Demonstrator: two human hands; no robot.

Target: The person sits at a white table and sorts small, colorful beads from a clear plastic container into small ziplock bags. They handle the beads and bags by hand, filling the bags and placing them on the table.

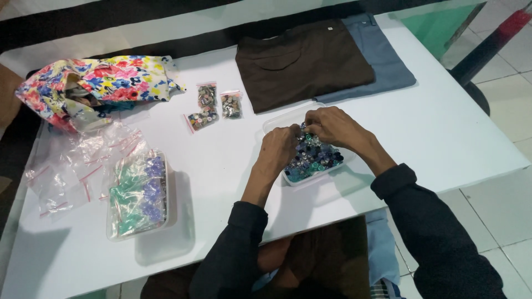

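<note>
Nearest the camera, two arms in dark knit sleeves reach over the edge of a smooth white table (443, 133). The left hand (279, 148) and right hand (332, 126) meet over a shallow clear plastic tray (277, 120) heaped with small round buttons (316, 158) in blue, black and teal. Both hands have their fingertips pinched together in the pile, but what they pinch is too small to make out. To the left stands a second clear tub (138, 194) packed with mint and lilac pieces in glossy wrap, beside a scatter of crinkled empty zip bags (72, 166). Farther back lie three small filled bags (213, 105) of mixed buttons. At the far edge rest a rumpled floral cloth (94, 83) and flat folded brown (305, 61) and grey-blue garments (382, 55).
</note>
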